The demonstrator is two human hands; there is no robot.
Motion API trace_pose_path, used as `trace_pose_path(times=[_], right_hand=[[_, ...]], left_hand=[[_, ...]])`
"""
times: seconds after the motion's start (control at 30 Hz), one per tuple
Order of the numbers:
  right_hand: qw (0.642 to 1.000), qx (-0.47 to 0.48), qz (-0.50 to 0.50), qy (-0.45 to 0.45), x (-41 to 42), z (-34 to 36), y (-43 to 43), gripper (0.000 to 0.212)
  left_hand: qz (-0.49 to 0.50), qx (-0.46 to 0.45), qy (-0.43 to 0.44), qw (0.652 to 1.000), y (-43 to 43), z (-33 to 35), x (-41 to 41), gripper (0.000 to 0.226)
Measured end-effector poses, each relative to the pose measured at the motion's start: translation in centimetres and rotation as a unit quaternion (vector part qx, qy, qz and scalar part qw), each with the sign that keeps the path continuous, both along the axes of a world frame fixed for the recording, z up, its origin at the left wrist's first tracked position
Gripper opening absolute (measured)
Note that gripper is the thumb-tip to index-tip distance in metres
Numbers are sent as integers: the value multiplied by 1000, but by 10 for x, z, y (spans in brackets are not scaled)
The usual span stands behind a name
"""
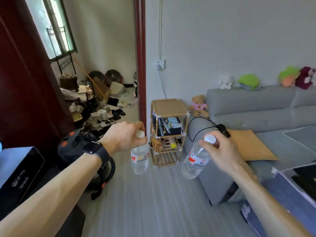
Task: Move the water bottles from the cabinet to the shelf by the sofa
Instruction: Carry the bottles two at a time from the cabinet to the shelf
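My left hand (125,136) grips the neck of a clear water bottle (139,159) with a white cap and red label; it hangs upright above the floor. My right hand (220,151) holds a second, similar water bottle (195,160) by its neck, tilted, the white cap showing above my fingers. Ahead, between the two bottles, stands a small wooden shelf (168,108) with several tiers beside the grey sofa (256,106). Its top board is bare; lower tiers hold a box of small items and a few snacks.
A dark red door frame (140,65) stands left of the shelf, with a cluttered room beyond. A black box (18,171) and a dark bag (78,144) lie at left. A teddy bear (199,105), an orange cushion (249,144) and a black cable sit on the sofa.
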State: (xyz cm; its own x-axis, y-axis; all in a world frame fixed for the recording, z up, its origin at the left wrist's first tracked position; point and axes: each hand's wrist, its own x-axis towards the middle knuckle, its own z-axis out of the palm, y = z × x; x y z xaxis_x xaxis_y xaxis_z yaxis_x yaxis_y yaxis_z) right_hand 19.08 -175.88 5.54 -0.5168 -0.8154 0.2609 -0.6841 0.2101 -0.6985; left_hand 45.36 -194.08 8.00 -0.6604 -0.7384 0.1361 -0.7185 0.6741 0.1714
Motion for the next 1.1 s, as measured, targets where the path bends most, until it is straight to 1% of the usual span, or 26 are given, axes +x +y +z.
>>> trace_pose_path(times=[0.17, 0.3, 0.4, 0.57, 0.73, 0.9, 1.1], right_hand=[[999, 36, 2, 2, -66, -23, -80, 14], [999, 36, 14, -7, -128, -35, -149, 15], [998, 56, 33, -12, -175, -34, -196, 19], [995, 82, 58, 8, -238, -28, -282, 18], [993, 92, 68, -1, -285, -37, -363, 17], [992, 107, 74, 9, -323, -58, -444, 19], [991, 123, 48, -34, -361, -70, -527, 14]], left_hand=[[-2, 6, -25, 1000, -86, -18, -66, 27], [22, 20, -30, 999, -151, -27, -121, 29], [42, 37, -39, 998, -198, -28, -164, 29], [67, 54, -54, 995, -271, -30, -220, 27], [84, 50, -52, 994, -342, -38, -263, 28], [68, 52, -89, 992, -419, -62, -307, 32], [44, 80, -118, 989, -521, -70, -351, 34]])
